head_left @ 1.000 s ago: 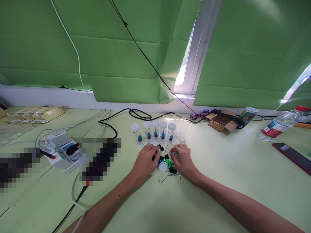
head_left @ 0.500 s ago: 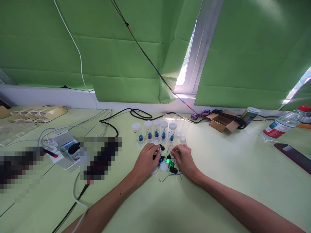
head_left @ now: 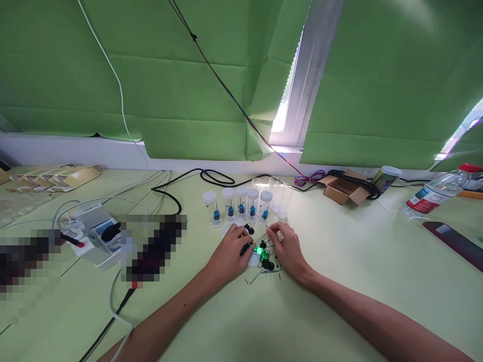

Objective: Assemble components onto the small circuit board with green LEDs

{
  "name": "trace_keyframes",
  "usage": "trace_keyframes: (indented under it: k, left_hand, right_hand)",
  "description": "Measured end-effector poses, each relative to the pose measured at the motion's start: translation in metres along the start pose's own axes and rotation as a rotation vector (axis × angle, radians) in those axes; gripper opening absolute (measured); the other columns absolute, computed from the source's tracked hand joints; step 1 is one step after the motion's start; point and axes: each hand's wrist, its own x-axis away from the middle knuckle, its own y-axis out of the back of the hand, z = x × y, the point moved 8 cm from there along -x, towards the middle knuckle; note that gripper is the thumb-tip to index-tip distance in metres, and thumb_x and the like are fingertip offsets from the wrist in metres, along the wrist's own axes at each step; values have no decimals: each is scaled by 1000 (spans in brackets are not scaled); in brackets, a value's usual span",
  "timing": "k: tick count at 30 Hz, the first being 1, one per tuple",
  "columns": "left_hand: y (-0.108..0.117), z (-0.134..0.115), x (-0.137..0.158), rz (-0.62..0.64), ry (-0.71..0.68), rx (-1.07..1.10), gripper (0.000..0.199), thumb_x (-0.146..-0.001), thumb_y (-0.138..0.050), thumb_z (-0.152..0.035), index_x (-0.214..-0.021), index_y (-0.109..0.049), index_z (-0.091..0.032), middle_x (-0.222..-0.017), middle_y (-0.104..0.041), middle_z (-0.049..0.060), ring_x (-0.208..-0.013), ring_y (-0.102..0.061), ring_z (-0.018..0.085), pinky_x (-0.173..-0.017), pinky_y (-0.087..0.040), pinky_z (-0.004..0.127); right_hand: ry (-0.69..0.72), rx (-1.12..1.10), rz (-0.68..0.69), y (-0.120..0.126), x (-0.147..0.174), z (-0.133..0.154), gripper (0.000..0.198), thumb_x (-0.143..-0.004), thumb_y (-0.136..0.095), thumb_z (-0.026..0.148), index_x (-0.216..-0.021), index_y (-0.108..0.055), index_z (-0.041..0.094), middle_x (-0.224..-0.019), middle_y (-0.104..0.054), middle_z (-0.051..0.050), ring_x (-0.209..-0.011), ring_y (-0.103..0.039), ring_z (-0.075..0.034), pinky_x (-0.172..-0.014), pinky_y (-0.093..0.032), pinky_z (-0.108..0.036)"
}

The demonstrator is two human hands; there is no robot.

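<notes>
My left hand rests at the left of a small pile of parts, its fingers curled in over a dark piece; what they grip is hidden. My right hand pinches at the pile's right side, and a thin metal rod pokes out at its fingertips. Between both hands lie a bright green part, black round pieces and a white cap. Bent metal rods lie at the near edge. Behind stand several clear tubes with white lids and blue parts inside.
Clear tubes without blue parts stand right of the filled ones. A power strip with cables lies left. At the back right are an open cardboard box, a can and a water bottle; a phone lies nearer.
My left hand has shifted slightly right and nearer over the pile, covering the blue part and uncovering white caps behind it. My right hand stays nearly in place. The view moved slightly.
</notes>
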Motion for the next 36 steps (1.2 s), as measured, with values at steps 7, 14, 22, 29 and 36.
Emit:
trace_keyframes:
  k: [7, 14, 22, 29, 36]
  left_hand:
    - [4, 1, 0, -67, 25, 18, 16, -91, -52, -21, -98, -66, -19, -102, -61, 9, -100, -51, 25, -85, -49, 43]
    - [6, -3, 0, -60, 5, -11, 21, -90, -55, -24, -108, -64, -21, -116, -62, 9, -110, -48, 28, -91, -48, 46]
    - [12, -5, 0, -63, -22, -68, 17, -83, -59, -24, -99, -63, -20, -101, -62, 9, -99, -52, 26, -86, -48, 41]
    - [20, 0, -2, -83, 72, -179, 11, -73, -56, -15, -83, -58, -20, -82, -60, 6, -79, -55, 23, -71, -46, 37]
    - [21, 11, -2, -50, 184, -304, 6, -74, -55, -18, -73, -58, -22, -68, -63, 5, -67, -58, 24, -61, -41, 35]
  right_hand:
    - [-11, -97, -42, 4, 1, 1, 18, -96, -49, 31, -87, -59, 20, -82, -62, -4, -79, -56, -20, -70, -44, -31]
    - [10, -136, -96, 13, 2, 8, 18, -97, -47, 32, -88, -57, 20, -80, -60, -3, -75, -55, -18, -71, -45, -30]
    - [11, -181, -108, 13, 5, 7, 17, -97, -47, 32, -90, -57, 20, -77, -59, -1, -72, -56, -17, -70, -45, -29]
    - [25, -196, -118, 14, 5, 7, 17, -96, -47, 32, -90, -57, 20, -75, -59, -1, -71, -57, -17, -69, -46, -30]
    - [18, -203, -117, 13, 4, 7, 17, -96, -47, 32, -90, -56, 20, -75, -59, -1, -70, -57, -17, -67, -46, -29]
